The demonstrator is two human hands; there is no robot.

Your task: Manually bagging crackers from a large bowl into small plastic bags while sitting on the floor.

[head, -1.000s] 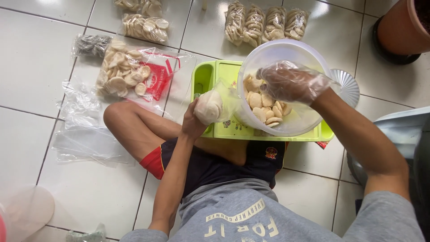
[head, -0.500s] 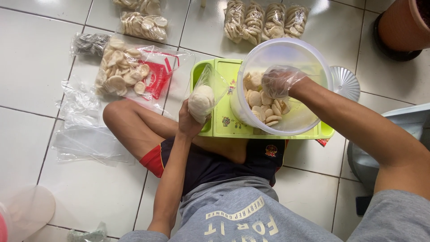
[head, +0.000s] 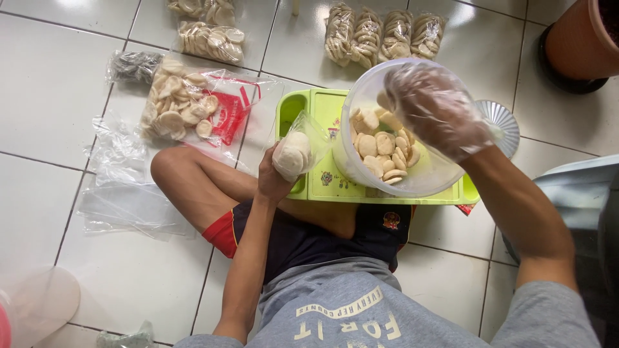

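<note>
Left hand (head: pixel 274 183) is gripping a small clear plastic bag of pale round crackers (head: pixel 293 151), just off the rim of the big clear plastic tub (head: pixel 419 183). The gloved right hand (head: pixel 438 109) hovers half-curled over the tub's mouth; can't tell if it's holding anything. Green plastic tray (head: pixel 325 187) sits underneath, with bare white floor tile (head: pixel 51 84) way out left.

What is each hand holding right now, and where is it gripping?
The left hand grips a small clear bag of crackers from below. The gloved right hand is over the clear tub; whether it holds anything cannot be told.

filled cracker bags in back row (head: pixel 380 32): 4 | green tray (head: pixel 322 109): 1 | clear tub (head: pixel 361 174): 1
</note>
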